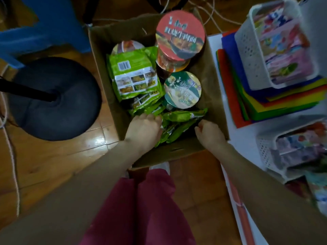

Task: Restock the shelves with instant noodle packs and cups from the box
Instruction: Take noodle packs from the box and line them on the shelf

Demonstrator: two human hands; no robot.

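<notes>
An open cardboard box [212,82] stands on the floor below me. It holds several green noodle packs [134,75], a tall red-lidded cup [180,36], a green-lidded cup [183,90] and a third cup [128,45] half hidden at the back. My left hand [144,129] reaches into the near end, fingers on the green packs [184,116] lying there. My right hand [209,134] hovers at the near right corner with curled fingers; whether it touches a pack is unclear.
White shelves on the right carry a white basket [247,50] of pink packs above stacked coloured sheets [276,103], and a lower basket [265,151]. A black round stand base [53,98] and a blue stool [40,29] sit left on the wooden floor.
</notes>
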